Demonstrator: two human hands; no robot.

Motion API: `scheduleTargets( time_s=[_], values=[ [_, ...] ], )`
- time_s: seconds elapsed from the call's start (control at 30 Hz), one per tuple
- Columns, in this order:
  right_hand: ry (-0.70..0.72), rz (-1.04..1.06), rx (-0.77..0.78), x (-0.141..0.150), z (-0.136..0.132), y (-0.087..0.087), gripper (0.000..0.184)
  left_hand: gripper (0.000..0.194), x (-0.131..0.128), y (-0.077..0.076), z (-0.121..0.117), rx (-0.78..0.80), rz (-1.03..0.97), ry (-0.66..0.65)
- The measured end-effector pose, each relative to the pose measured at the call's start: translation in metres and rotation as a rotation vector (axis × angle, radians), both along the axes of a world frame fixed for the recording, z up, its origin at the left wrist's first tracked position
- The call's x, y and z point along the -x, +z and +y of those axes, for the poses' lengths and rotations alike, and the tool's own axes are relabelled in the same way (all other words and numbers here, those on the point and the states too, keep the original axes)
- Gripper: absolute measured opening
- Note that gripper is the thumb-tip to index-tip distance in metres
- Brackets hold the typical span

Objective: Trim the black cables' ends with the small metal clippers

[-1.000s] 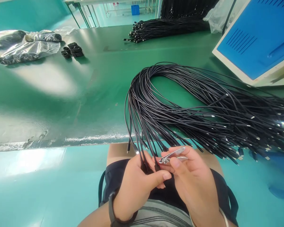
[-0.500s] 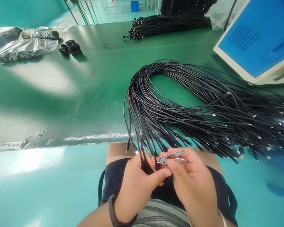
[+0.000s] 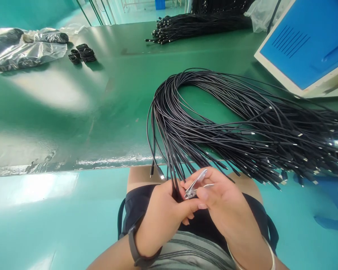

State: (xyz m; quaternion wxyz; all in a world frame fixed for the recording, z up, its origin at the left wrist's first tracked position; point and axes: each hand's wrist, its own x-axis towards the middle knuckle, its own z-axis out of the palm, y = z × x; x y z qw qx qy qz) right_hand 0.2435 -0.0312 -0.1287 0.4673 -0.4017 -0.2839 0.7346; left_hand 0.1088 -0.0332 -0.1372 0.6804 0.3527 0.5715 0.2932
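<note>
A big loop of black cables (image 3: 214, 120) lies on the green table (image 3: 73, 112), its ends hanging over the near edge into my lap. My left hand (image 3: 166, 213) is closed around a few of those cable ends. My right hand (image 3: 225, 204) pinches a small metal nail-clipper-like cutter (image 3: 195, 184), whose lever stands raised. The cutter's jaws sit right at the cable ends held by my left hand. A dark band is on my left wrist and a thin bangle on my right.
A blue and cream machine (image 3: 307, 45) stands at the back right. Another bundle of black cables (image 3: 197, 24) lies at the far edge. Plastic bags (image 3: 25, 48) and small black coils (image 3: 81, 54) lie at the back left. Teal floor shows below the table edge.
The cutter's lever has swung up from nearly flat to raised. Both hands have shifted slightly up and closer together; the view has tilted down a little.
</note>
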Motion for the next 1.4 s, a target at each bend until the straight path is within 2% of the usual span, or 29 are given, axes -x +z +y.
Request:
scheduleTargets(
  time_s=[0.1, 0.23, 0.3, 0.37, 0.43, 0.53, 0.6, 0.7, 0.8, 0.9, 1.13, 1.4],
  values=[
    [0.043, -0.216, -0.066, -0.008, 0.004, 0.003, 0.011, 0.027, 0.006, 0.0, -0.001, 0.011, -0.118, -0.095],
    [-0.189, -0.837, -0.301, -0.022, 0.005, 0.002, 0.006, 0.03, 0.015, 0.0, -0.002, 0.093, -0.449, -0.196],
    [-0.31, -1.159, -0.468, -0.027, 0.003, 0.001, 0.01, 0.036, 0.016, 0.001, -0.004, 0.131, -0.5, -0.186],
    [-0.363, -1.276, -0.562, -0.028, 0.0, 0.0, 0.012, 0.031, 0.015, 0.002, -0.005, 0.143, -0.493, -0.14],
    [-0.335, -1.116, -0.498, -0.026, -0.002, 0.001, 0.011, 0.023, 0.011, 0.003, -0.007, 0.152, -0.49, -0.083],
    [-0.216, -0.671, -0.246, -0.017, -0.006, 0.001, 0.01, 0.021, 0.007, 0.003, -0.007, 0.151, -0.503, -0.012],
    [-0.207, -0.524, -0.139, -0.012, -0.008, 0.002, 0.01, 0.022, 0.006, 0.003, -0.007, 0.126, -0.499, 0.016],
    [-0.256, -0.48, -0.12, -0.006, -0.012, 0.005, 0.008, 0.019, 0.008, 0.002, -0.005, 0.083, -0.475, 0.043],
    [-0.225, -0.382, -0.118, -0.003, -0.015, 0.008, 0.008, 0.015, 0.009, 0.002, -0.004, 0.066, -0.451, 0.058],
    [-0.211, -0.297, -0.109, 0.0, -0.014, 0.009, 0.006, 0.012, 0.011, 0.003, -0.002, 0.052, -0.438, 0.053],
    [-0.274, -0.185, -0.056, 0.005, -0.011, 0.009, 0.005, 0.007, 0.013, 0.005, 0.0, 0.024, -0.426, 0.038],
    [-0.27, -0.225, -0.082, 0.004, -0.012, 0.006, 0.006, 0.008, 0.012, 0.007, 0.001, 0.056, -0.407, 0.047]
  ],
)
